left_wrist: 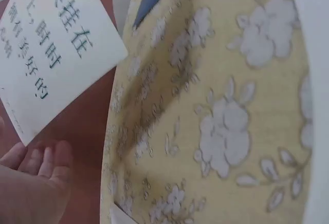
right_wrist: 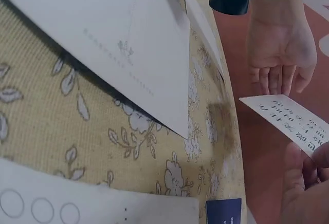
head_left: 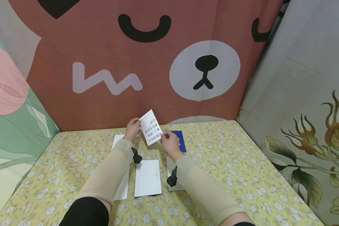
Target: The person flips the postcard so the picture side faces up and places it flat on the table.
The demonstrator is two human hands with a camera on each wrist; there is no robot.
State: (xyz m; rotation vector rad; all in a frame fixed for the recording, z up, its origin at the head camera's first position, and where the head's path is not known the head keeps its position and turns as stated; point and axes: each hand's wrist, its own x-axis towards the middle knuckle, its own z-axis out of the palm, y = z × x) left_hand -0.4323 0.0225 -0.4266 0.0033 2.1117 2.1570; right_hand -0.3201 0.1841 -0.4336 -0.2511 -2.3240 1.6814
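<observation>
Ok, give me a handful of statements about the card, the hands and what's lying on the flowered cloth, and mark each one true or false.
1. Both hands hold the white card up off the table. True: the left hand has its left edge, the right hand its lower right corner.
2. The card is blank. False: it bears dark printed characters.
3. A blue card lies on the flowered tablecloth behind the right hand. True.
4. The white envelope between the forearms is held in the left hand. False: it lies flat on the cloth, untouched.
5. The backdrop behind the table is plain grey. False: it shows a brown cartoon bear face.
</observation>
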